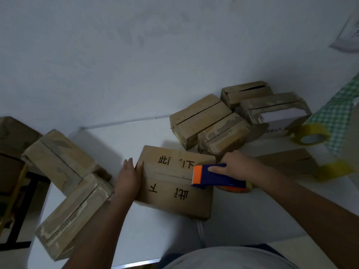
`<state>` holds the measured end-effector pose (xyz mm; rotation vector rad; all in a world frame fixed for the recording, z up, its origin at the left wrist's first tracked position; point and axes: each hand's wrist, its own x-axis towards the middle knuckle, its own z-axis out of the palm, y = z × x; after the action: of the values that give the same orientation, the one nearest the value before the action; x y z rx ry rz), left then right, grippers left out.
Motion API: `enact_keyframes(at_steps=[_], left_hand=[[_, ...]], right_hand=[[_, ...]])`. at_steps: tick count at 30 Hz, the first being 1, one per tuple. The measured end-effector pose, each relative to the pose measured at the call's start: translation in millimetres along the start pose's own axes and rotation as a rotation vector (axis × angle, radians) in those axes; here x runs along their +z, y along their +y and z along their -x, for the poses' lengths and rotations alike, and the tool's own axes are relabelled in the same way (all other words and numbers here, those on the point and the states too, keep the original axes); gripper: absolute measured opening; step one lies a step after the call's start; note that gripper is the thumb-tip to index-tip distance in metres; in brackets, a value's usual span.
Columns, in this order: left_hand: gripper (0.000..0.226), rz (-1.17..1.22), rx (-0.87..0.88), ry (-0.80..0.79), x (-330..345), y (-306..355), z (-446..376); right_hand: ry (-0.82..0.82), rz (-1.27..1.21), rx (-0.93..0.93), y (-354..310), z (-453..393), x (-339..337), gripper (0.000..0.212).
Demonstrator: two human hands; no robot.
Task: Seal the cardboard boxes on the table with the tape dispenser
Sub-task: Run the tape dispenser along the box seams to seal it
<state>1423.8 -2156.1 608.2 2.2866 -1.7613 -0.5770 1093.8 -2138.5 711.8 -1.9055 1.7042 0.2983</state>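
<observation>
Now, box in work: we see a cardboard box (pixel 174 183) with black printed characters lying flat near the middle of the white surface (pixel 147 235), its flaps closed and the centre seam showing as a dark line.
Tape dispenser: the blue dispenser with an orange front (pixel 215 176) sits on the right end of that seam, its orange end touching the box top, and its tape roll shows just past the box's right edge.
Right grip: our right hand (pixel 233 165) is clenched around the dispenser's blue body, fingers wrapped over its top.
Left grip: our left hand (pixel 129 177) is released, fingers straight, pressing flat against the left end of the box with the fingertips over its upper edge.
Boxes to the left: two worn cardboard boxes (pixel 62 162) and (pixel 75 216) lie at the left edge of the surface, touching each other at a corner.
Boxes behind: a cluster of four more boxes (pixel 200 119) stands at the far right, packed close together; another box (pixel 287 162) lies low beside our right forearm.
Spare tape: a yellowish tape roll (pixel 310 133) rests at the far right, next to a green checked cloth (pixel 336 115).
Backdrop: a pale wall (pixel 136 55) rises behind the surface.
</observation>
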Motion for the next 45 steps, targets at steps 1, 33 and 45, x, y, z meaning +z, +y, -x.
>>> enact_keyframes(at_steps=[1, 33, 45], left_hand=[[0.058, -0.061, 0.081, 0.085, 0, 7, 8], [0.086, -0.256, 0.204, -0.128, 13, 26, -14], [0.088, -0.314, 0.313, -0.152, 23, 48, 37]], right_hand=[[0.002, 0.000, 0.005, 0, -1, 1, 0.061], [-0.012, -0.149, -0.010, -13, -10, 44, 0.060], [0.065, -0.177, 0.004, -31, -17, 61, 0.055]])
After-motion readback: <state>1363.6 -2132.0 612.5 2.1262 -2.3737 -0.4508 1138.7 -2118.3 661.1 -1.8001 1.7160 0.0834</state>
